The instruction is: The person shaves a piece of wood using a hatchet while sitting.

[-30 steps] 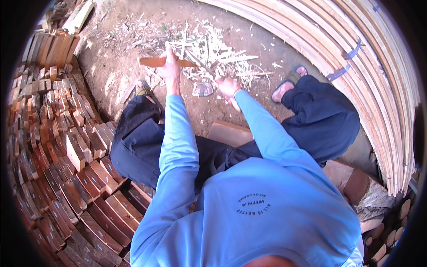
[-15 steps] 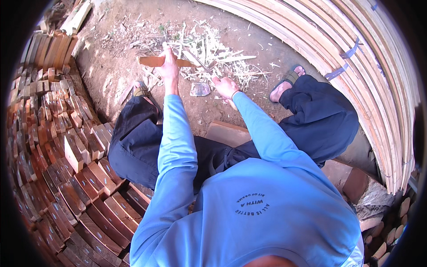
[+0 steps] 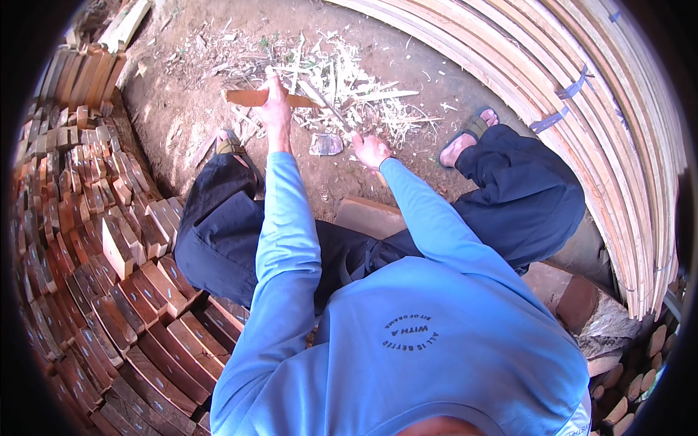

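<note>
In the upper middle of the frame the left hand (image 3: 275,109) is closed around a flat reddish-brown wooden piece (image 3: 251,97), fingers wrapped over its right end so that most of its length sticks out toward the left, level above the bare dirt ground (image 3: 182,94). Just to the right and a little lower, the right hand (image 3: 369,149) is clenched on the handle of a long thin blade (image 3: 320,102) that slants up and to the left, its far end close to the wooden piece near the left hand; whether edge and wood actually touch cannot be told. The wooden piece looks light enough for one hand, stiff and dry, with a rough sawn face that should not slip; holding it at one end, as here, keeps the fingers clear of the cutting side, though the thin slat could split along its grain if struck hard. Behind both hands lies a heap of pale shavings (image 3: 349,76). Along the left side of the frame stand rows of stacked wooden blocks (image 3: 109,240) of the same reddish colour, and a bundle of long pale bent strips (image 3: 596,109) arcs down the right side.
</note>
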`<action>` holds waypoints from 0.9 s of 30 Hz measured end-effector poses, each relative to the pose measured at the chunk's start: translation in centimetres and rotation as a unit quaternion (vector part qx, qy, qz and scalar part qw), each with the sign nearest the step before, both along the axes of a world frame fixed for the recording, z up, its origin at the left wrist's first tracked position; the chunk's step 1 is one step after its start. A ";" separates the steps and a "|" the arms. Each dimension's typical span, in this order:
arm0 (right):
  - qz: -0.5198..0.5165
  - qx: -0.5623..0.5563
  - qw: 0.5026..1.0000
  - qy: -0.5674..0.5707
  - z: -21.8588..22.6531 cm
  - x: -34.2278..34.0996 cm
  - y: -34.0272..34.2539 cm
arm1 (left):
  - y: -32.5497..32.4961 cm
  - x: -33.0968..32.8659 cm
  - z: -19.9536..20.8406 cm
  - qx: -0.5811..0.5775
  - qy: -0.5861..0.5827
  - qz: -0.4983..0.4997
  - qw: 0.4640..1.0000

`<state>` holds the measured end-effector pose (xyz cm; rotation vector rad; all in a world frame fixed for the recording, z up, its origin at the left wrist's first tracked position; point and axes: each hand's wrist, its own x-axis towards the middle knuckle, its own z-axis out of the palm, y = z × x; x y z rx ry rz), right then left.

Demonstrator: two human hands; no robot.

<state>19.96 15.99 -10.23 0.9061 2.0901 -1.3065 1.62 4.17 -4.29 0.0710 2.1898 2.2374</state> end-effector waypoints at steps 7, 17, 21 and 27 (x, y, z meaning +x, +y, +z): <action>-0.035 -0.015 0.999 -0.033 1.2 -1.1 1.4 | -0.7 -0.9 -1.1 -0.004 0.023 -0.015 1.000; 0.022 -0.033 0.998 -0.050 -0.5 -0.8 0.3 | -0.8 -0.3 -1.2 0.033 0.035 0.005 0.999; 0.033 0.071 0.996 0.049 0.0 -1.2 0.0 | -0.1 0.2 0.0 -0.018 0.010 0.006 1.000; 0.054 0.064 0.996 0.004 -2.4 0.6 -0.4 | -0.2 -0.4 -0.6 0.009 0.018 0.018 1.000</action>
